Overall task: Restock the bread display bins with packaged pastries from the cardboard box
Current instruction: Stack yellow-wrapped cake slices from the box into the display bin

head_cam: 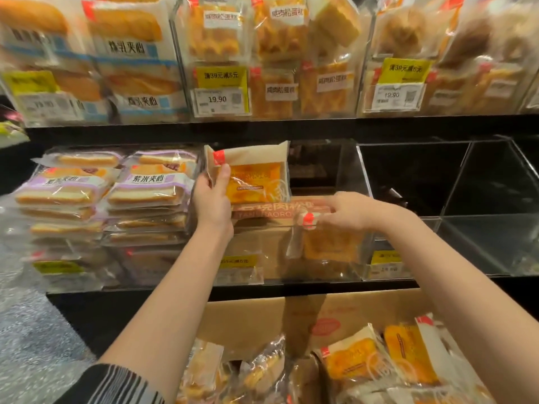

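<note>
Acrylic bins (364, 170) run along the two shelves before us, the upper row packed full, the lower row half stocked. Below them our cardboard box (248, 319) stands open with more packaged pastries (355, 363) lying loose inside. The bin on the far right of the lower row is bare, and the one on the left holds stacks of purple-labelled sandwich bread (145, 193).

We work at the middle bin. Our left hand (211, 199) grips an orange pastry pack (250, 176) by its left edge, thumb over the front, holding it upright above the bin. Our right hand (347, 212) pinches the top seam of a second pack (326, 243), which hangs low inside the bin against its front wall.

To do this well, we judge, each pack should settle flat and face forward, label up. A printed carton (280, 209) already sits inside the bin and crowds the space, and the yellow price tag (236, 261) should stay unhidden.
</note>
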Demonstrator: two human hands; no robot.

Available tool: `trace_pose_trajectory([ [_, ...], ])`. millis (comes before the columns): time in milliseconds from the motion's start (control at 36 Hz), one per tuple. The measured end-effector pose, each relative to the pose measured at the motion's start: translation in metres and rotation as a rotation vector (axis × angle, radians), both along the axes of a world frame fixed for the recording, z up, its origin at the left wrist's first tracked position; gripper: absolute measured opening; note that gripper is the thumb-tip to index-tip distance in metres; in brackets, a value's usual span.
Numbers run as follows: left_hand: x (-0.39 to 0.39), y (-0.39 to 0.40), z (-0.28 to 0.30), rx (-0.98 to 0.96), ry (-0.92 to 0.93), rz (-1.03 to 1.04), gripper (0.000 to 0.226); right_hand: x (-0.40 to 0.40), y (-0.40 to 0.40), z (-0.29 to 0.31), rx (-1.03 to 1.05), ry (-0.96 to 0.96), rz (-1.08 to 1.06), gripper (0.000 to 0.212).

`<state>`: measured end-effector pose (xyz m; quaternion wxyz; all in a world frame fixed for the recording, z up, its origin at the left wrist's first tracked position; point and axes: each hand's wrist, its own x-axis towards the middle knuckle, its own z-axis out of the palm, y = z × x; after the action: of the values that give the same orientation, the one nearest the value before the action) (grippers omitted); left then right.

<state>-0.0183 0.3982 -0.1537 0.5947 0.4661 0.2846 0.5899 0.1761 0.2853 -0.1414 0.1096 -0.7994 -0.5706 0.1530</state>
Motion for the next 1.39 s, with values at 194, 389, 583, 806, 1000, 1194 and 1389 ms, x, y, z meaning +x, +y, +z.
trace_pose_trajectory([
  [194, 0.001, 0.004, 0.000, 0.025, 0.148, -0.092, 0.031, -0.005, -0.005, -0.003, 0.070, 0.296, 0.106, 0.021],
  [389, 0.000, -0.003, 0.001, 0.086, 0.271, -0.084, 0.027, -0.011, -0.004, -0.003, 0.222, 0.224, -0.035, 0.024],
  [583, -0.003, -0.006, 0.002, 0.127, 0.322, -0.110, 0.030, -0.028, 0.003, 0.005, 0.632, 0.645, 0.008, 0.061],
  [806, -0.025, 0.002, 0.022, 0.304, 0.594, -0.090, 0.055, -0.046, 0.015, -0.006, 0.672, 0.595, -0.010, 0.025],
  [1000, -0.050, 0.015, 0.041, 0.486, 1.225, -0.241, 0.043, -0.058, 0.021, -0.008, 0.480, 0.354, 0.111, 0.020],
  [1194, -0.046, 0.012, 0.025, 0.506, 1.477, -0.336, 0.017, -0.066, 0.025, -0.005, 0.243, 0.187, 0.160, 0.019],
  [1389, -0.038, 0.012, 0.024, 0.525, 1.393, -0.263, 0.018, -0.076, 0.020, -0.014, 0.368, 0.209, 0.223, 0.035],
])
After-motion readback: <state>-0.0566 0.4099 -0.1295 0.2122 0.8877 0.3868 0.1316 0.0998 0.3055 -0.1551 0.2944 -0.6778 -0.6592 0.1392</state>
